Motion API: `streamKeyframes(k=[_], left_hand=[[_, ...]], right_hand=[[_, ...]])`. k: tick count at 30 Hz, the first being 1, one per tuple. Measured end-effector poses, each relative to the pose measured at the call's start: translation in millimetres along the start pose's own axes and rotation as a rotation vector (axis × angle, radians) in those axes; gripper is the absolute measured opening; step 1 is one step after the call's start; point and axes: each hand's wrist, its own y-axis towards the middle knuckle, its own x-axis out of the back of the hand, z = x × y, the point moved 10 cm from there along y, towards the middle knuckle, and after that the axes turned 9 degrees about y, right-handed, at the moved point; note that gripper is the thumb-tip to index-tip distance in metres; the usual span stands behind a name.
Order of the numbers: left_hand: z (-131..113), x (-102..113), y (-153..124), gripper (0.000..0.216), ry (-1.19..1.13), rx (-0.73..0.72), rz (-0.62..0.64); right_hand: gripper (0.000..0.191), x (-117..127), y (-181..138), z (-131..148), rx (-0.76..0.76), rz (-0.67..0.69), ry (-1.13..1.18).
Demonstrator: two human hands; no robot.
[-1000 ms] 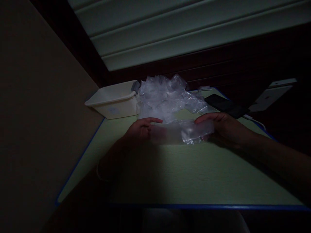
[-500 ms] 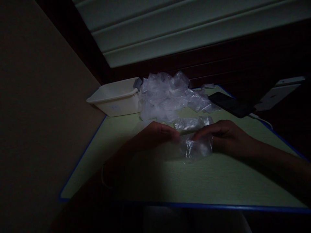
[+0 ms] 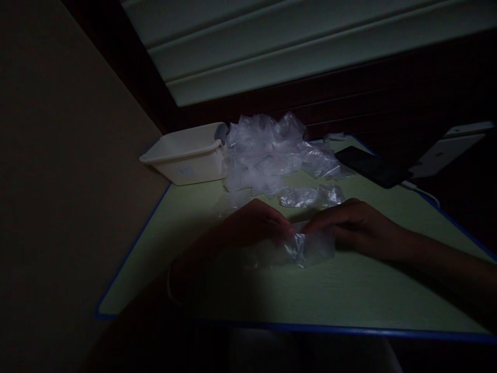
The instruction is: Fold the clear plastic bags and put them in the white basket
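Two hands, head view: your left hand (image 3: 266,225) and right hand (image 3: 361,228) hold a clear plastic bag (image 3: 318,247) in a narrow pinch, nearer you than the bag pile (image 3: 264,153). Another bag (image 3: 301,197) just before the pile; white tub (image 3: 190,168) just left; dark device (image 3: 368,166) right.

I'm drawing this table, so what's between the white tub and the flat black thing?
In the head view, a heap of crumpled clear plastic lies between the white tub and the flat black thing.
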Motion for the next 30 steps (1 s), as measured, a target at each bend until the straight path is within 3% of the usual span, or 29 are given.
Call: streamKeyframes(k=[10, 14, 20, 26, 30], left_hand=[[1, -3, 1, 0.026, -0.037, -0.08, 0.039], [7, 2, 0, 0.023, -0.122, -0.029, 0.003], [17, 7, 1, 0.02, -0.272, 0.056, -0.091], [18, 9, -1, 0.021, -0.242, 0.1, -0.147], [18, 8, -1, 0.022, -0.236, 0.084, -0.133]], right_hand=[[0.028, 2, -2, -11, -0.126, -0.034, 0.09], [0.047, 8, -5, -25, -0.279, -0.141, 0.34], [0.041, 14, -8, -47, -0.42, -0.331, 0.691], [0.034, 11, -8, -53, -0.524, -0.355, 0.552], [0.024, 14, -7, -53, -0.509, -0.4, 0.57]])
